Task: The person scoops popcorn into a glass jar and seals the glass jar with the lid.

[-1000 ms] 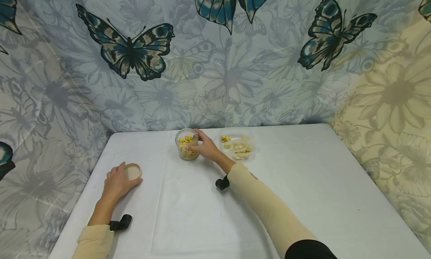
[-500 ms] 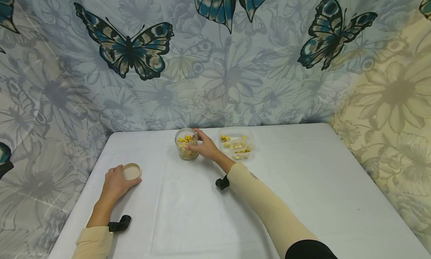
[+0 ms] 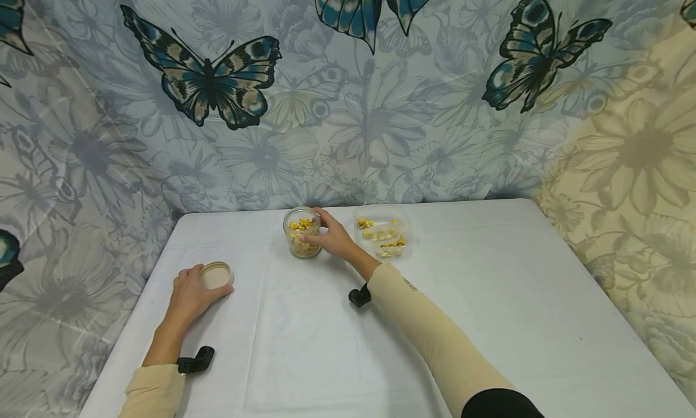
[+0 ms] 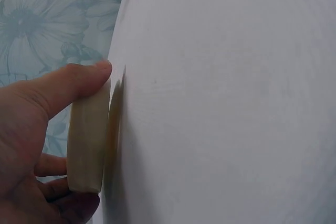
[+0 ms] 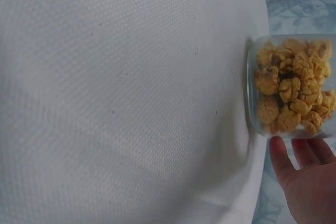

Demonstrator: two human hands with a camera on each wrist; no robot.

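Note:
My left hand (image 3: 191, 294) holds a round, pale lid (image 3: 216, 275) by its edge at the table's left side. In the left wrist view the thumb is on one side of the lid (image 4: 88, 140) and the fingers on the other, with its flat face close over the tablecloth. My right hand (image 3: 334, 237) grips the right side of a clear glass jar (image 3: 296, 246), thumb in front and fingers behind. The jar stands upright without a cover, filled with yellow popcorn (image 5: 294, 85). In the right wrist view, fingertips touch the jar's wall.
Right of the jar, partly behind my right wrist, sits a clear plastic tray (image 3: 405, 215) with compartments and a few popcorn pieces. A white cloth (image 3: 489, 273) covers the table. Behind its far edge hangs a butterfly-patterned curtain (image 3: 375, 134).
My left hand and the lid have shifted slightly to the right and away from me over the last half second. The right hand and the jar stay where they were.

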